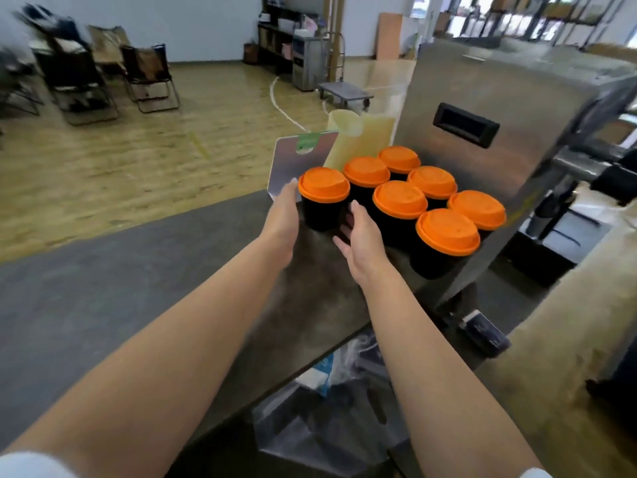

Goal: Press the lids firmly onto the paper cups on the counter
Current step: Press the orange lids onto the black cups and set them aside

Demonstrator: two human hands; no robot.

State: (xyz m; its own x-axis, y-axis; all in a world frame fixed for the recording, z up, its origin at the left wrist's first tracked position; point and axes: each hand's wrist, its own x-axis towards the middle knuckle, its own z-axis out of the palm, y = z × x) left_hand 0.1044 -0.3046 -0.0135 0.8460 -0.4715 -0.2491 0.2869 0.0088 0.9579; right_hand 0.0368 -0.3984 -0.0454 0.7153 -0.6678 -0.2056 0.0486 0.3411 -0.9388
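Several black paper cups with orange lids stand grouped on the dark counter (103,298). The nearest-left cup (322,215) carries an orange lid (324,185). My left hand (284,212) lies flat against this cup's left side, fingers stretched out. On the cup's right side is my right hand (360,236), fingers apart, close to or touching the wall. Neither hand is on a lid. The closest cup (437,257) at the right front has its lid (447,231) on.
A large steel machine (489,132) stands right behind the cups. A small sign card (300,163) and a pale yellow container (358,139) sit behind the cups at the left. Plastic bags (327,408) lie under the counter edge. Chairs stand far left.
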